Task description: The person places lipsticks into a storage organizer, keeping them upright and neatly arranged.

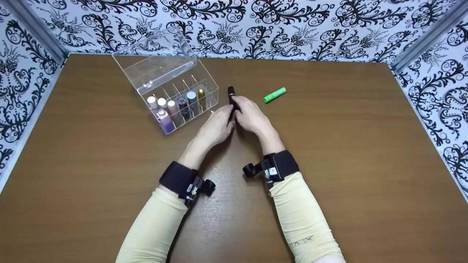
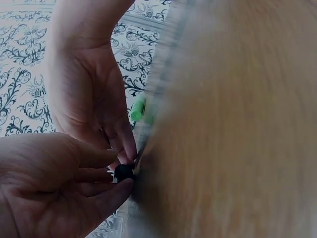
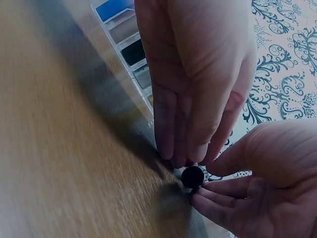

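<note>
Between my two hands stands a slim dark tube (image 1: 231,92), its capped end pointing away from me just above the fingertips. My left hand (image 1: 218,124) grips its nearer part from the left. From the right, my right hand (image 1: 250,114) pinches it with thumb and fingers. The tube's round black end (image 3: 192,177) shows in the right wrist view, with fingers of both hands around it. In the left wrist view its dark end (image 2: 124,172) sits between the left thumb and fingers. Most of the tube's length is hidden by the hands.
Left of the hands, a clear divided box (image 1: 214,89) has its lid (image 1: 157,69) raised. Several white-capped, dark, gold and purple cosmetic containers stand in it. A bright green tube (image 1: 274,95) lies right of the hands. Patterned panels (image 1: 285,33) border the brown table (image 1: 358,153).
</note>
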`<state>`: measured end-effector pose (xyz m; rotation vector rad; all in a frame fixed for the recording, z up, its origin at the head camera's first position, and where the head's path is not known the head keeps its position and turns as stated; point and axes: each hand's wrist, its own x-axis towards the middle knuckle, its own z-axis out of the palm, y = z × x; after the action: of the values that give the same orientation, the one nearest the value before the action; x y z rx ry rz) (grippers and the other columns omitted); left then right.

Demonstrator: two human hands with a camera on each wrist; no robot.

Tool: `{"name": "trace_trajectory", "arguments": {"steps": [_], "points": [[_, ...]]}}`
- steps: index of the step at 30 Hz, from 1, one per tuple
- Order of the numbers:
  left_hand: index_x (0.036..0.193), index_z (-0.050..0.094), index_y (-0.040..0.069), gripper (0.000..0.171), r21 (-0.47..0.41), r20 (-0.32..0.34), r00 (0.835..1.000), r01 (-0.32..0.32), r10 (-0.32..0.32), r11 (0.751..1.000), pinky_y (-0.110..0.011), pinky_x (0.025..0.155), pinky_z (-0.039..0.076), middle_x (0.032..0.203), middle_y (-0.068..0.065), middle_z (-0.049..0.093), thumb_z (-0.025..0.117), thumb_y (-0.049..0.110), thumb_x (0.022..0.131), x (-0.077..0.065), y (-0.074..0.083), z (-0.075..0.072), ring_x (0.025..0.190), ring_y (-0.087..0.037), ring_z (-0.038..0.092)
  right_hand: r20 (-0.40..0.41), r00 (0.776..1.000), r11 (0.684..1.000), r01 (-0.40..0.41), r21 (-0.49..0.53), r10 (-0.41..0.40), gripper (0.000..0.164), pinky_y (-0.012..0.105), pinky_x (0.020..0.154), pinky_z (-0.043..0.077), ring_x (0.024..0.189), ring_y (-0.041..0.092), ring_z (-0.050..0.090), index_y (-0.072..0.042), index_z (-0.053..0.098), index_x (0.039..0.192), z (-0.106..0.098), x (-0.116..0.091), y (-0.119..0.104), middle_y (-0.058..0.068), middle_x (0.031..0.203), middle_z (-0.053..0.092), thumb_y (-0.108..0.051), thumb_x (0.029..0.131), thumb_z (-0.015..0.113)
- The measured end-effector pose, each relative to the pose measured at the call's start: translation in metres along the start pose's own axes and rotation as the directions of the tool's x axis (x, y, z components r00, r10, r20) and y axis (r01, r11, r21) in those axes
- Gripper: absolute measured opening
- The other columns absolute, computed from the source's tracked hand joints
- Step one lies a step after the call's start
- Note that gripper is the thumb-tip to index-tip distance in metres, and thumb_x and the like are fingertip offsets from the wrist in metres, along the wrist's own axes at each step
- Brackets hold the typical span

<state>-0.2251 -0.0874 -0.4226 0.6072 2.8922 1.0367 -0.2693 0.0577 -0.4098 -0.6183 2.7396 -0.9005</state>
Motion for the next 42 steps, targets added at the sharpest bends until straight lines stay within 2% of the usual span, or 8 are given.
{"name": "trace_trajectory", "arguments": {"steps": [11, 19, 23, 27, 30, 34, 39, 42], "points": [[0.121, 0.062, -0.008, 0.025, -0.102, -0.187, 0.982, -0.008, -0.011, 0.995, -0.044, 0.107, 0.043, 0.122, -0.025, 0.063, 0.061, 0.004, 0.099, -0.003, -0.001, 0.003, 0.119, -0.038, 0.057, -0.056, 0.98, 0.964, -0.178, 0.198, 0.193, 0.029, 0.035, 0.094, 0.053, 0.114, 0.026, 0.065, 0.002, 0.066, 0.127, -0.004, -0.002, 0.0, 0.017, 0.126, 0.067, -0.004, 0.102, 0.052], [0.109, 0.064, 0.001, 0.012, -0.172, -0.312, 0.948, 0.012, -0.066, 0.985, -0.037, 0.097, 0.048, 0.11, -0.016, 0.064, 0.064, 0.005, 0.098, 0.001, -0.001, 0.003, 0.109, -0.03, 0.061, 0.016, 0.967, 0.836, -0.227, 0.5, 0.253, 0.025, 0.028, 0.078, 0.06, 0.088, 0.024, 0.07, 0.007, 0.056, 0.125, -0.008, -0.005, -0.003, 0.02, 0.112, 0.067, 0.002, 0.1, 0.058], [0.11, 0.062, -0.001, 0.014, -0.231, -0.394, 0.917, -0.034, -0.061, 0.972, -0.028, 0.091, 0.052, 0.11, -0.016, 0.062, 0.066, 0.002, 0.097, 0.003, 0.001, 0.0, 0.105, -0.027, 0.064, -0.017, 0.978, 0.763, -0.153, 0.628, 0.21, 0.051, 0.034, 0.08, 0.06, 0.085, 0.027, 0.069, 0.002, 0.043, 0.144, -0.013, -0.006, -0.008, 0.018, 0.107, 0.064, 0.008, 0.096, 0.06], [0.121, 0.057, -0.005, 0.028, -0.291, -0.437, 0.899, -0.094, -0.044, 0.952, -0.023, 0.09, 0.053, 0.116, -0.019, 0.059, 0.067, -0.004, 0.094, 0.004, 0.006, -0.007, 0.105, -0.026, 0.066, -0.072, 0.99, 0.753, -0.043, 0.656, 0.119, 0.069, 0.043, 0.088, 0.058, 0.094, 0.037, 0.068, -0.003, 0.032, 0.156, -0.019, -0.008, -0.012, 0.018, 0.105, 0.062, 0.012, 0.094, 0.059], [0.135, 0.052, -0.003, 0.047, -0.274, -0.444, 0.895, -0.099, -0.035, 0.957, -0.024, 0.091, 0.052, 0.123, -0.018, 0.059, 0.069, -0.005, 0.091, 0.001, 0.01, -0.017, 0.107, -0.025, 0.063, -0.125, 0.991, 0.795, 0.045, 0.605, 0.039, 0.065, 0.043, 0.092, 0.055, 0.101, 0.037, 0.068, -0.001, 0.037, 0.153, -0.022, -0.009, -0.017, 0.02, 0.108, 0.064, 0.013, 0.093, 0.059], [0.15, 0.044, 0.006, 0.067, -0.161, -0.449, 0.893, -0.092, 0.01, 0.983, -0.03, 0.095, 0.05, 0.126, -0.017, 0.06, 0.072, -0.002, 0.09, -0.004, 0.015, -0.034, 0.111, -0.026, 0.059, -0.192, 0.98, 0.829, 0.15, 0.539, -0.052, 0.053, 0.033, 0.092, 0.053, 0.107, 0.031, 0.067, 0.004, 0.048, 0.145, -0.025, -0.012, -0.027, 0.022, 0.119, 0.065, 0.013, 0.094, 0.057], [0.148, 0.05, 0.011, 0.059, -0.057, -0.495, 0.864, -0.142, 0.095, 0.988, -0.032, 0.088, 0.054, 0.12, -0.016, 0.065, 0.071, 0.003, 0.093, -0.012, 0.018, -0.055, 0.102, -0.025, 0.065, -0.24, 0.962, 0.783, 0.248, 0.57, -0.129, 0.048, 0.037, 0.094, 0.055, 0.108, 0.029, 0.067, 0.007, 0.049, 0.143, -0.025, -0.017, -0.043, 0.024, 0.122, 0.065, 0.013, 0.096, 0.055], [0.14, 0.057, 0.01, 0.048, -0.014, -0.53, 0.843, -0.125, 0.099, 0.992, -0.035, 0.082, 0.055, 0.116, -0.012, 0.069, 0.072, 0.01, 0.094, -0.019, 0.019, -0.069, 0.095, -0.025, 0.067, -0.255, 0.949, 0.748, 0.305, 0.59, -0.185, 0.049, 0.043, 0.094, 0.055, 0.11, 0.029, 0.067, 0.008, 0.047, 0.145, -0.022, -0.02, -0.052, 0.024, 0.126, 0.064, 0.014, 0.097, 0.053]]}}
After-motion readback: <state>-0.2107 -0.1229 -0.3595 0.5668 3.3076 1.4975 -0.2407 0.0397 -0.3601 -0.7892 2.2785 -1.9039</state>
